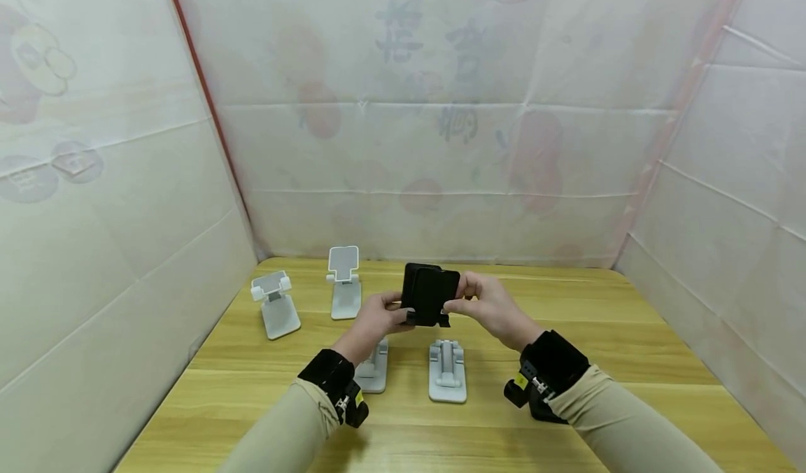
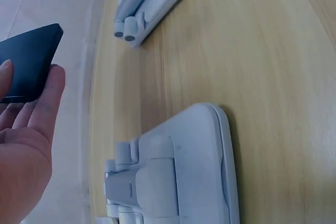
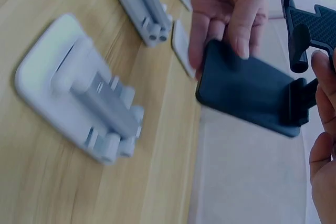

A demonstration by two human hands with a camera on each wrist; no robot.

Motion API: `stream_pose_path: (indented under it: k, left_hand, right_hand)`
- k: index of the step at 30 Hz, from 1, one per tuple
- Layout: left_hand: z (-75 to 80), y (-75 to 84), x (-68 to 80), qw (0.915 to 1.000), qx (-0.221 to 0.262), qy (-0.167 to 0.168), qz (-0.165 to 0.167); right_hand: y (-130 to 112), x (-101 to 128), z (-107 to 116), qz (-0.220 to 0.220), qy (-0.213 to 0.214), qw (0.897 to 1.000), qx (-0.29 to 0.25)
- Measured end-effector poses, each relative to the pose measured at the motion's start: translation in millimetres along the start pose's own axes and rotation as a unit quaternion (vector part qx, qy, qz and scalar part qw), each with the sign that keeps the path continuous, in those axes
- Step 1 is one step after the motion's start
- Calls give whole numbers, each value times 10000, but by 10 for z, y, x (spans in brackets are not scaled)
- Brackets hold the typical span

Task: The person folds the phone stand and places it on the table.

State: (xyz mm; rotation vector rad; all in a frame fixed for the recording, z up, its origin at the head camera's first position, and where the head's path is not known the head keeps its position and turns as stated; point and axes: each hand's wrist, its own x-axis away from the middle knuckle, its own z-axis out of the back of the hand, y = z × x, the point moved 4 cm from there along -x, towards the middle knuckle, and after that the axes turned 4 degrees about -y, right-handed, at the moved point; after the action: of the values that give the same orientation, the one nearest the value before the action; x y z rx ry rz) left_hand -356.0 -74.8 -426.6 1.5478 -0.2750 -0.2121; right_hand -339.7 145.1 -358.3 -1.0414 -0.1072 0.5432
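Both hands hold a black folding phone stand [image 1: 431, 293] in the air above the middle of the wooden table [image 1: 598, 333]. My left hand [image 1: 380, 314] grips its flat base from the left, fingers wrapped over the edge [image 3: 227, 14]. From the right, my right hand [image 1: 482, 304] pinches the stand's arm and cradle part [image 3: 310, 30]. In the left wrist view only a corner of the black base [image 2: 29, 64] shows past the left fingers [image 2: 37, 124].
Two white stands lie folded flat below the hands, one on the left [image 1: 374, 369] and one on the right [image 1: 448, 372]. Two more white stands are set upright at the back left [image 1: 275, 306] [image 1: 344, 281]. White sheeting walls the table on three sides.
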Motion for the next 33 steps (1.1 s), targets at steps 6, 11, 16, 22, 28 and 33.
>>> stream_pose_path:
  k: [6, 11, 16, 22, 28, 33]
  left_hand:
    - [31, 30, 19, 9994, -333, 93, -12]
    - [40, 66, 33, 9960, -846, 292, -1]
    - [33, 94, 64, 9947, -976, 318, -12]
    - [-5, 129, 118, 9948, -1001, 166, -57]
    - [-26, 162, 148, 9951, -975, 177, -10]
    - [-44, 163, 145, 9964, -838, 125, 9]
  right_hand:
    - [44, 19, 38, -209, 63, 9997, 80]
    - [65, 36, 65, -184, 72, 9991, 362]
    - [124, 67, 74, -172, 82, 9989, 439]
    - [178, 90, 75, -100, 109, 9992, 362]
    - [181, 95, 65, -72, 187, 9987, 462]
    - [180, 97, 64, -134, 316, 9976, 596]
